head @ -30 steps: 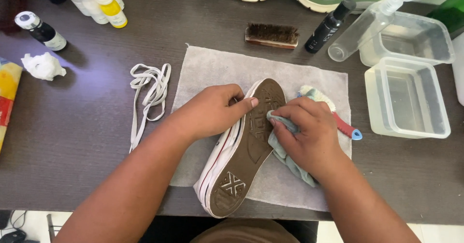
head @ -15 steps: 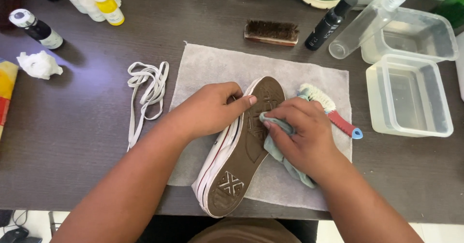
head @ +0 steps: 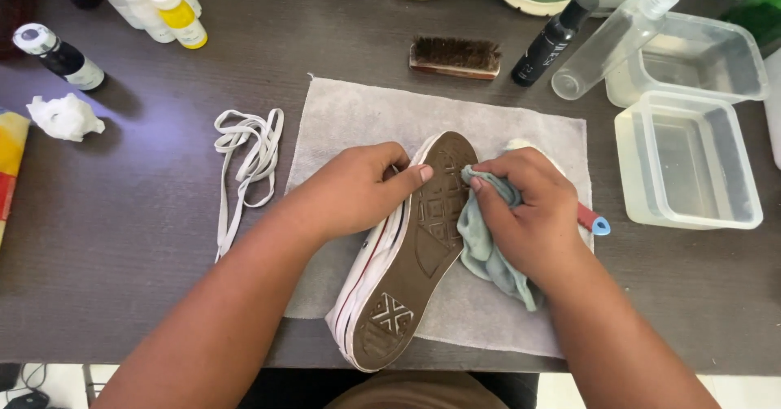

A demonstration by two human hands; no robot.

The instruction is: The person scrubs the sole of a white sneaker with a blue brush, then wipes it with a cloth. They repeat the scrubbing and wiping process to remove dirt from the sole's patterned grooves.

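A white sneaker point(head: 407, 263) lies on its side on a grey towel point(head: 358, 120), its brown sole facing up and toward me. My left hand point(head: 354, 185) grips the shoe's upper edge near the toe, thumb resting on the sole rim. My right hand point(head: 529, 210) holds a pale blue-grey cloth point(head: 484, 250) bunched against the right edge of the sole near the toe. A red-handled brush point(head: 592, 220) lies mostly hidden behind my right hand.
White laces point(head: 244, 161) lie left of the towel. A wooden brush point(head: 454, 56), a black bottle point(head: 543, 43) and a clear spray bottle point(head: 610, 39) sit behind. Two clear tubs point(head: 687, 165) stand at right. Small bottles point(head: 163, 2) and a crumpled tissue point(head: 63, 116) are at left.
My right hand has slid the cloth up along the sole's edge toward the toe, now covering most of the red-handled brush. My left hand keeps its hold.
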